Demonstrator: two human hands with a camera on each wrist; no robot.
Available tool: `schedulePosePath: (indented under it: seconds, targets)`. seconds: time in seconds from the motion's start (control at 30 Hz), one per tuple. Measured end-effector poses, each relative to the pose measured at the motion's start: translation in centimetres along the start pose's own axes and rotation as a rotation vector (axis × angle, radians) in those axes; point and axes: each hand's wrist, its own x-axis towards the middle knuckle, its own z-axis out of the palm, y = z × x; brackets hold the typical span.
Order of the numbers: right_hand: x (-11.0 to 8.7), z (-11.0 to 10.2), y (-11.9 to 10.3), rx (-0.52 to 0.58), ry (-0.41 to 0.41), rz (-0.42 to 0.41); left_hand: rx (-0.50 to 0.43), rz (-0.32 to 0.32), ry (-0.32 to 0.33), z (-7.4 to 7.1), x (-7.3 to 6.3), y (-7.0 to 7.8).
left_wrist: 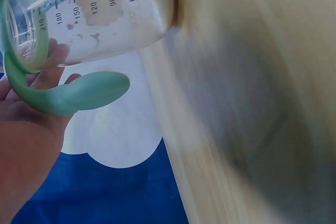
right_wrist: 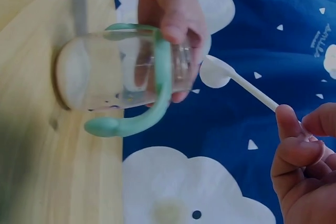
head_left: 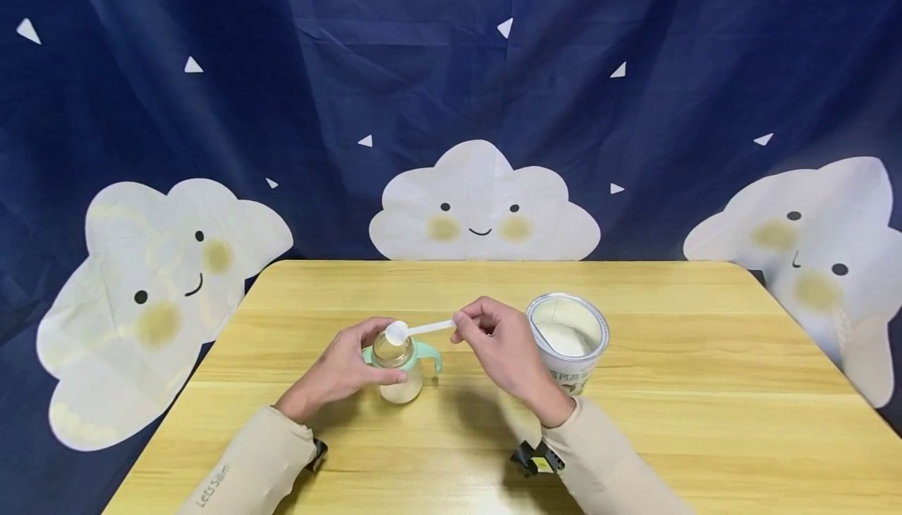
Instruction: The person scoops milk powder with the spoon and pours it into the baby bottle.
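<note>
In the head view my left hand (head_left: 345,366) grips the neck of a clear baby bottle (head_left: 402,391) with pale green handles. The bottle stands upright and uncapped on the table. My right hand (head_left: 503,347) pinches the handle end of a white measuring scoop (head_left: 431,327). The scoop's bowl is right at the bottle's mouth. Whitish contents show at the bottom of the bottle (right_wrist: 73,72) in the right wrist view. Volume marks run along the bottle's side in the left wrist view, where a green handle (left_wrist: 100,90) curves out beside the left hand (left_wrist: 26,145).
A can (head_left: 574,378) of whitish powder stands without its lid just right of the right hand, partly behind the forearm. The wooden table (head_left: 705,358) ends at a dark blue curtain (head_left: 423,53) with smiling clouds. Each wrist carries a small black camera.
</note>
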Motion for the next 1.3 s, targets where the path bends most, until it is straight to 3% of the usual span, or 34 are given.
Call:
schedulePosePath:
  seconds: [0.43, 1.0, 1.3]
  targets:
    - [-0.1, -5.3, -1.9, 0.075, 0.090, 0.033, -0.044, 0.023, -0.006, 0.4, 0.1, -0.8]
    - [-1.1, -10.2, -0.9, 0.059, 0.170, 0.156, -0.043, 0.011, 0.010, 0.3, -0.5, -1.1]
    - [-1.6, -12.8, -0.2, 0.044, 0.201, 0.172, -0.070, 0.006, 0.006, 0.5, -0.3, -1.1]
